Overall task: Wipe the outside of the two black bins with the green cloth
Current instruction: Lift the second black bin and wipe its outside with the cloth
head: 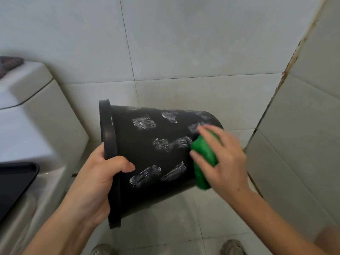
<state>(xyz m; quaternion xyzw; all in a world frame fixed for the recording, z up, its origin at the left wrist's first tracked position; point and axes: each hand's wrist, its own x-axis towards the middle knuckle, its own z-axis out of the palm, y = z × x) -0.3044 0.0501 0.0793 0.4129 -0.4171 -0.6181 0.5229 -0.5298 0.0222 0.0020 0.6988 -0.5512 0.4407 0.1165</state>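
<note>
One black bin (147,155) is held in the air on its side, rim to the left and base to the right. Several whitish scuffed patches mark its outer wall. My left hand (95,181) grips the rim, thumb on the outside wall. My right hand (222,159) holds a bunched green cloth (202,159) against the wall near the bin's base. The hand is blurred. A second black bin is not in view.
A white toilet cistern (27,100) with a dark cloth (9,64) on its lid stands at the left. A black tray-like edge (16,179) shows at the lower left. Tiled walls close in behind and at the right (303,126). My shoes (233,247) stand on the tiled floor.
</note>
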